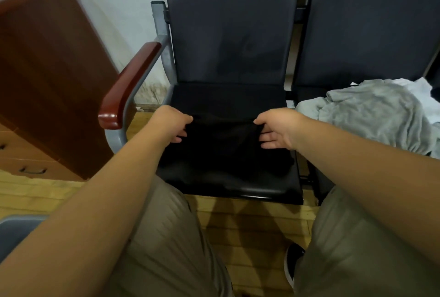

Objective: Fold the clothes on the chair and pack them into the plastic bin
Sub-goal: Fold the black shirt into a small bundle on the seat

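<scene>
Glossy reddish wood caps the curved armrest (128,87) of the padded chair (228,34). On its smooth seat lies a soft black garment (223,151), its raised fold pinched by the left hand (170,122) and the right hand (278,127), set apart. Rumpled grey clothes (371,110) heap on the next seat.

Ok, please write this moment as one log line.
left hand: pinches black garment | right hand: same | garment: on chair seat | grey clothes: heaped on neighbouring chair
</scene>
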The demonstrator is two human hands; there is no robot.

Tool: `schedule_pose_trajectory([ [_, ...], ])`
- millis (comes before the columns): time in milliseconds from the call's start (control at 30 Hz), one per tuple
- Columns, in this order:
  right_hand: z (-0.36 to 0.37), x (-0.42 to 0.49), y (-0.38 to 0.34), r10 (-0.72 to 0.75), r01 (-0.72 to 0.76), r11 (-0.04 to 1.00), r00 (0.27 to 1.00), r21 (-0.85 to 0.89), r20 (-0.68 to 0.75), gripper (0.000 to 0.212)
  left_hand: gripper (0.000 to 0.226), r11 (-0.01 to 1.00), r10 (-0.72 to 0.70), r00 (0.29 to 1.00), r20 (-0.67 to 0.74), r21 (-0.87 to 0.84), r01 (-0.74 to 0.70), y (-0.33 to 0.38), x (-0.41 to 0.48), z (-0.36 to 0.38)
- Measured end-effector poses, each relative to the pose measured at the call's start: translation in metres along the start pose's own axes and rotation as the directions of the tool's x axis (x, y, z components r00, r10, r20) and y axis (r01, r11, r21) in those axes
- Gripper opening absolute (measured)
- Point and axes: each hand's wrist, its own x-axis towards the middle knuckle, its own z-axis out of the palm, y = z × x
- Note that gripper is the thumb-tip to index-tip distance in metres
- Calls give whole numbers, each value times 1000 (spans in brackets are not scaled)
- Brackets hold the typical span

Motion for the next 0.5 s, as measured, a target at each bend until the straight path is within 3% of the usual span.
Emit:
schedule_pose_trajectory([
  [200,-12,66,-32,34,-33,999,999,10,-32,20,22,999,-47,999,-25,6,47,35,63,18],
  [400,-6,130,-41,15,-16,1000,1000,-19,-17,3,12,993,-115,993,-16,24,116,29,124,38],
  [500,-3,154,-33,27,-28,995,1000,-99,-9,18,25,979,-181,983,22,102,178,30,140,45],
])
